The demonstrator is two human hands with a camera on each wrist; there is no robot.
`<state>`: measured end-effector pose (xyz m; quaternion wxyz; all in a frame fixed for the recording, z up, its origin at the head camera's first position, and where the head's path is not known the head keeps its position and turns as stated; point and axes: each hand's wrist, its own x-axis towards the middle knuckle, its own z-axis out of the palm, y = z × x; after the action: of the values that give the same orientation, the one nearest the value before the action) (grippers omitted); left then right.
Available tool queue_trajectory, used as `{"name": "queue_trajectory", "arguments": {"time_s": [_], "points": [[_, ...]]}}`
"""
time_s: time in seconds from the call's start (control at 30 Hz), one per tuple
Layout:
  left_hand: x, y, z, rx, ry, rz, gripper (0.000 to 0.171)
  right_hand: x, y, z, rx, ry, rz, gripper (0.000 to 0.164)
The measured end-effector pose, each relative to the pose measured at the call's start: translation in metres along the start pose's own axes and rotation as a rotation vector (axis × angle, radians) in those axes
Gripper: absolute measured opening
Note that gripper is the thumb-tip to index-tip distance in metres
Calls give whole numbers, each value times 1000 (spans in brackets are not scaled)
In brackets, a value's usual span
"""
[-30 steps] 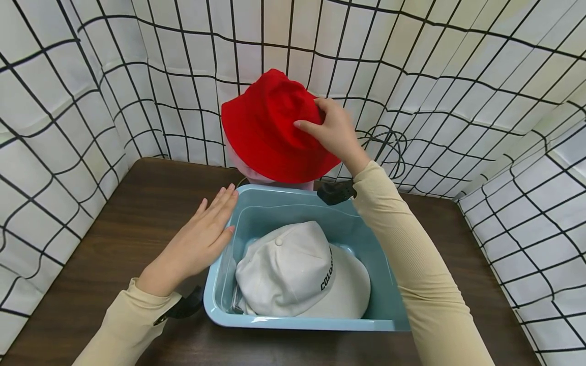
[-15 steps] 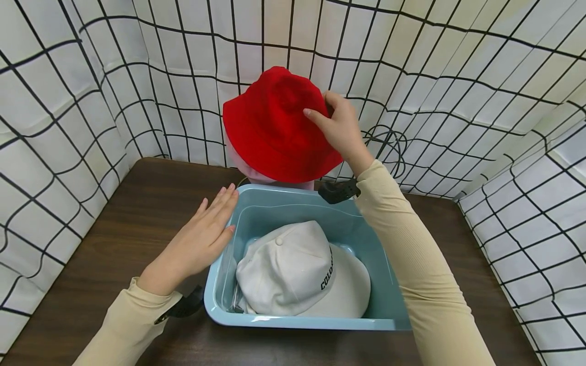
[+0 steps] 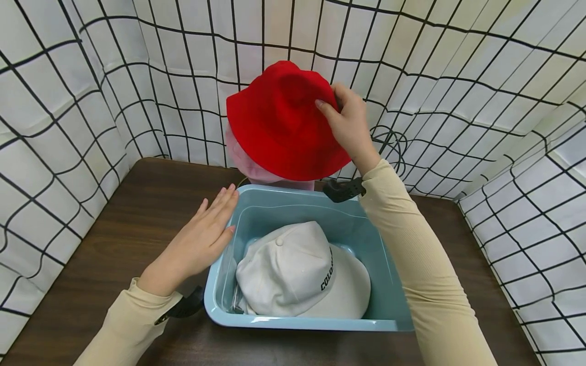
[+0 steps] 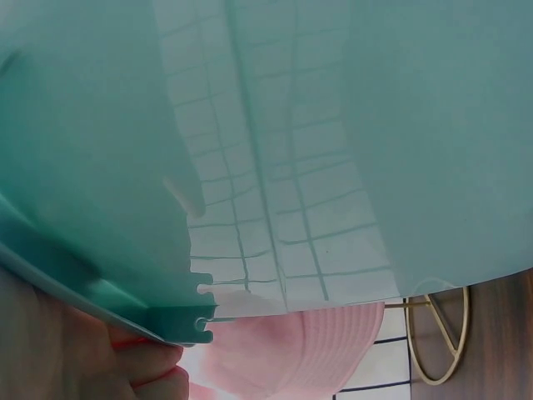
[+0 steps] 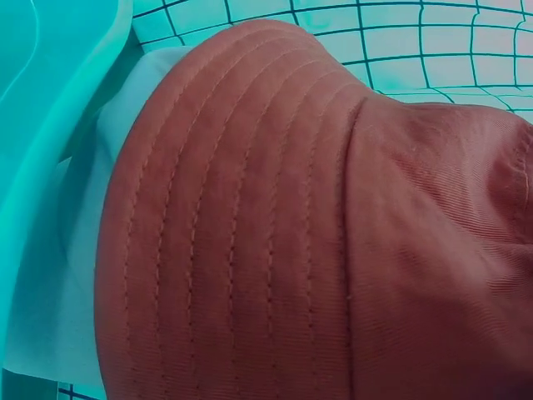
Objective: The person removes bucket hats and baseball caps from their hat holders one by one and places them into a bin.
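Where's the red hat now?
Head view, upper centre: the red hat is held by the right hand beyond the blue bin, partly hiding a pink hat.

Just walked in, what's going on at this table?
A person is handling hats around a light blue bin. Their right hand pinches a red bucket hat by the side of its crown, beyond the bin's far edge. A pink hat shows partly below the red brim. The left hand lies with fingers extended against the bin's left side. Inside the bin is a white cap; the red hat is outside it.
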<state>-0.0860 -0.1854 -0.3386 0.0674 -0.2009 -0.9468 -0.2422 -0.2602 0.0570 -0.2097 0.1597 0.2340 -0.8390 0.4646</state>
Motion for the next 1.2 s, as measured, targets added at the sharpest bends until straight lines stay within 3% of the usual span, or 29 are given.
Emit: {"name": "queue_trajectory", "arguments": {"time_s": [0.23, 0.43, 0.6, 0.97, 1.2], "points": [[0, 0, 0, -4, 7, 9, 65, -1, -3, -3, 18, -15, 67, 23], [-1, 0, 0, -5, 6, 6, 64, -2, -4, 0, -73, -66, 116, 30], [-1, -1, 1, -1, 14, 13, 64, -3, -4, 2, -98, -76, 93, 39], [-1, -1, 1, 4, 6, 4, 64, -5, -4, -2, 50, -8, 78, 32], [-1, -1, 2, 4, 10, 4, 64, -3, -2, -5, 15, 23, 15, 27]]}}
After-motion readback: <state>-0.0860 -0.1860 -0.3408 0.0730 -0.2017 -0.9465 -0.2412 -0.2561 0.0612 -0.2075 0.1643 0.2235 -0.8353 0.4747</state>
